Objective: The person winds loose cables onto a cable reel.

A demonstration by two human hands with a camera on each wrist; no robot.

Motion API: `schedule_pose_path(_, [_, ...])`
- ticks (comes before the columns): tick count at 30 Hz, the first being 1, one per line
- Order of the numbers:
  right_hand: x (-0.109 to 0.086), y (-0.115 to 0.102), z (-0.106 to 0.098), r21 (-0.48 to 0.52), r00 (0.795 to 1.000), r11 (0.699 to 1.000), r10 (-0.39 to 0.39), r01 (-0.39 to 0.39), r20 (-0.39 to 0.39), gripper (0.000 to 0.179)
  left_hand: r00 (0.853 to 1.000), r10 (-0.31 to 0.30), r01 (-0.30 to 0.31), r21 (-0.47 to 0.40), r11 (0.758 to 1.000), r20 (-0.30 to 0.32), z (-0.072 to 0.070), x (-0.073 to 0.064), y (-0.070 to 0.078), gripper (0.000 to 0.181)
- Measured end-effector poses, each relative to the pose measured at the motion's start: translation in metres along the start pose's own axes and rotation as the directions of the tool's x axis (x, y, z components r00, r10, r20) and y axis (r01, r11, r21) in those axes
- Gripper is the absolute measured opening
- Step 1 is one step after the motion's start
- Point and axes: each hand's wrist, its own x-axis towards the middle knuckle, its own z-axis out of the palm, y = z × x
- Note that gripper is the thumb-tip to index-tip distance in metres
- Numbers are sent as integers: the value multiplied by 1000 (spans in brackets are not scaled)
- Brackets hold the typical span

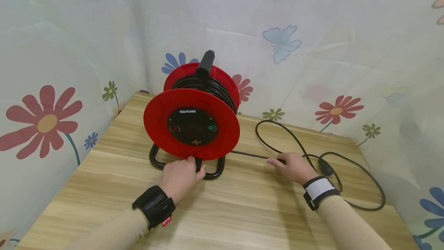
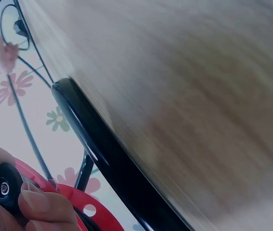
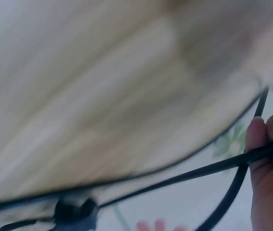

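Observation:
A red cable reel (image 1: 157, 120) with black cable wound on its drum stands upright on the wooden table. My left hand (image 1: 180, 176) grips the small black crank knob (image 2: 9, 187) low on the reel's front disc, fingers and thumb curled round it. To the right, my right hand (image 1: 295, 167) holds the black cable (image 1: 251, 154) between thumb and fingers. That cable runs fairly straight from the reel to the hand. Beyond the hand, loose loops with a black plug (image 1: 325, 167) lie on the table. In the right wrist view the fingers (image 3: 256, 134) pinch the cable.
The reel's black tube stand (image 1: 219, 167) rests on the wooden table (image 1: 236, 211), and its carry handle (image 1: 206, 64) sticks up at the top. A pale curtain (image 1: 222, 10) printed with flowers and a butterfly hangs behind and at both sides, close to the table's edges.

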Motion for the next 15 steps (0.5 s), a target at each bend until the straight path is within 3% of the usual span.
schedule_pose_path(5, [-18, 25, -28, -29, 997, 997, 75, -76, -35, 62, 999, 7, -7, 2, 1000, -39, -1, 0, 2, 40])
schedule_pose_path(8, [-31, 43, -45, -49, 996, 997, 59, -63, -69, 61, 999, 7, -7, 0, 1000, -44, 0, 0, 3, 40])
schedule_pose_path(13, [-59, 83, -71, -132, 980, 990, 14, -41, -196, 49, 1000, -9, 9, -4, 1000, -10, -1, 0, 2, 39])
schedule_pose_path(15, [-70, 95, -78, -143, 979, 988, 22, -52, -203, 47, 1000, -19, 19, -1, 1000, -1, -2, -1, 0, 39])
